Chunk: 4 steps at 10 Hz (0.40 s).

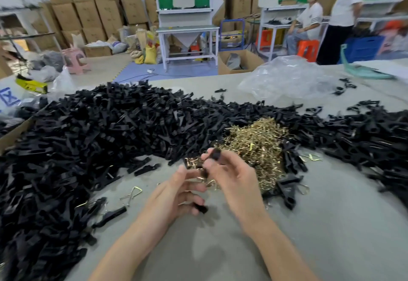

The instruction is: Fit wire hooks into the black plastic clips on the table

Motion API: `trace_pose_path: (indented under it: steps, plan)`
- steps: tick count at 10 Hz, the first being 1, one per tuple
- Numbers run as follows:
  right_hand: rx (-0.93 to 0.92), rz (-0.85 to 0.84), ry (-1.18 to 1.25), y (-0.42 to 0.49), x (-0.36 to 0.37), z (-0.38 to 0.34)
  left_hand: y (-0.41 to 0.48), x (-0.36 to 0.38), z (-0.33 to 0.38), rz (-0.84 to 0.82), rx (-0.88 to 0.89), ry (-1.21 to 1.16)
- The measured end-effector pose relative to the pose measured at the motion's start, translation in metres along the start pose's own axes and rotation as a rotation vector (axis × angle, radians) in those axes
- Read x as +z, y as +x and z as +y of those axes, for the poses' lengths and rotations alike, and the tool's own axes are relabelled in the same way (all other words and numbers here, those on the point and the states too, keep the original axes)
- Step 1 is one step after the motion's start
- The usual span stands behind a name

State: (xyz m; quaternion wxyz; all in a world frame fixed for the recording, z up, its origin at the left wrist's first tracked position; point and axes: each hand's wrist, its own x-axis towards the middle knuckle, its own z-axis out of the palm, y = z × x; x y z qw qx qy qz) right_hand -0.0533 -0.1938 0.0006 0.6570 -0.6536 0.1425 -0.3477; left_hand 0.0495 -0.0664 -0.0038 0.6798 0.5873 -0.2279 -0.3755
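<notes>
Forearms (pixel 136 247) are reaching in from the near edge over the table (pixel 309 225). The right hand (pixel 236 177) is pinching one clip (pixel 213 154) between thumb and fingers, holding it above the table just in front of the hook pile (pixel 258 143). The left hand (pixel 176 194) is curling its fingers beside it. A brass glint (pixel 200 178) at its fingertips is probably a hook, but blur is keeping me from telling whether it is gripped. A black piece (pixel 201 209) is sitting by its lower fingers, held or lying, I cannot say.

Risks, as I judge them: the springy wire may be slipping off the clip's slot if pushed at an angle, flicking away into the clip heap (pixel 88 137), where it would be hard to find. A loose pinch may be letting the clip twist. A finished piece dropped among unfitted ones would be getting mixed up.

Counted: two hands, one clip in the right hand, one brass hook pile, and one black heap sweeping from the left round behind the hooks to the right, its clips far too many to count. I am counting three loose hooks on bare table: one left (pixel 134 192), two right (pixel 314 157) (pixel 304 189). Two persons (pixel 306 20) are in the background.
</notes>
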Motion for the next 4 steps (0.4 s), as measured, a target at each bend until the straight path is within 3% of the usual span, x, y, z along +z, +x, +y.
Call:
trace_pose_path:
  steps: [2,3,4]
  plan:
    - [0.002,0.56,0.45,0.043,-0.154,-0.068,-0.006,0.027,0.0,-0.039,0.085,0.053]
    - [0.213,0.66,0.554,0.044,-0.203,-0.08,-0.008,0.049,0.002,-0.07,0.126,0.081]
    - [0.281,0.491,0.497,0.012,-0.196,-0.08,-0.012,0.068,0.006,-0.04,0.195,0.035]
